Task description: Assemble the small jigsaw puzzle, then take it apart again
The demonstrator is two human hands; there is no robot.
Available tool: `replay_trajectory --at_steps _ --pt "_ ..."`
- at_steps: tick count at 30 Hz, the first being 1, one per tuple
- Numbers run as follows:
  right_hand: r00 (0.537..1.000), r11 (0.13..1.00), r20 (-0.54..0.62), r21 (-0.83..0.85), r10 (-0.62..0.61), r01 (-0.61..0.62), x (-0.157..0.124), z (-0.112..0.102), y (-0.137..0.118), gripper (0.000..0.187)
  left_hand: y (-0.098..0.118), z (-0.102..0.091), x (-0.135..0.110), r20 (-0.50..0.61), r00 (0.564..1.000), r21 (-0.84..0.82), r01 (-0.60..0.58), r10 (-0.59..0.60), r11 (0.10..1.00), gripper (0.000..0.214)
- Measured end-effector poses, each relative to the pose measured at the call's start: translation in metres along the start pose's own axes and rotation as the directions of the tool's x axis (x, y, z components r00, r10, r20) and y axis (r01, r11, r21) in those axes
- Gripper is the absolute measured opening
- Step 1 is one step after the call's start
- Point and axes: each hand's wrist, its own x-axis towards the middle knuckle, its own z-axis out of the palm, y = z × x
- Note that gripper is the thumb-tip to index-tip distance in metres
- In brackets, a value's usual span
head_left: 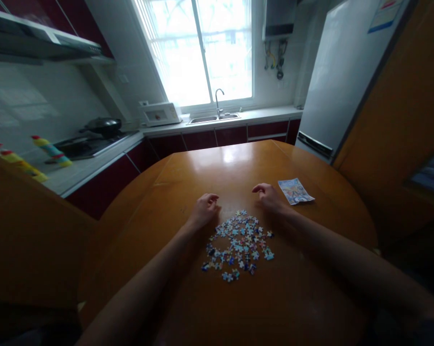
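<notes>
A loose heap of small jigsaw puzzle pieces [241,244], mostly light blue, white and dark blue, lies spread on the wooden table [180,182]. At the heap's upper left, my left hand [203,210] rests on the tabletop, its fingers loosely bent and a little apart, with nothing seen in them. My right hand [269,196] is at the upper right of the heap, fingers partly curled towards the left and apart, also holding nothing I can see. Just right of it lies a creased printed picture sheet [295,191]. Neither hand is seen gripping a piece.
Beyond the table run a counter with a sink [213,118], a faucet [218,101] and a white microwave [161,114]. To the left, a wok [103,125] sits on the stove near yellow-capped bottles [53,151]. A refrigerator [339,77] stands at the right.
</notes>
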Motion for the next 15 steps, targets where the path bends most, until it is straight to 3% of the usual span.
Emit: replay_trajectory --at_steps 3,8,12,15 --pt "0.999 1.0 0.024 0.01 0.022 -0.022 0.001 0.013 0.009 0.031 0.0 0.01 0.002 0.067 0.996 -0.04 -0.057 0.06 0.998 0.022" --pt "0.993 0.999 0.114 0.04 -0.025 0.02 -0.01 0.017 0.013 0.025 0.004 0.007 -0.008 0.17 0.968 -0.09 -0.17 0.183 0.981 0.019" --pt "0.984 0.997 0.17 0.05 -0.06 0.053 -0.014 0.016 0.01 0.023 0.005 0.006 -0.011 0.182 0.965 -0.098 -0.171 0.186 0.98 0.022" --pt "0.963 0.99 0.229 0.008 -0.141 0.143 -0.017 0.016 0.005 0.023 0.005 0.007 -0.011 0.213 0.954 -0.074 -0.202 0.213 0.977 0.023"
